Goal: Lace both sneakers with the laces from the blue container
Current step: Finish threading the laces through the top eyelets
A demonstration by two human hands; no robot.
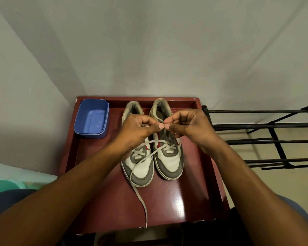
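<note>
Two white and grey sneakers stand side by side on a dark red table (190, 197), toes toward me. The left sneaker (140, 167) shows crossed laces near its toe. The right sneaker (171, 160) has a grey lace (160, 142) crossing its lower eyelets. One long end of that lace (140, 197) trails across the left sneaker's toe to the table's front edge. My left hand (137, 130) and my right hand (188, 125) meet above the right sneaker, fingertips together, pinching a lace. The blue container (92, 118) at the back left looks empty.
A black metal rack (274, 137) stands right of the table. Grey walls close in behind and on the left. A teal object (5, 185) lies low on the left. The table has a raised rim (137, 99) along its back.
</note>
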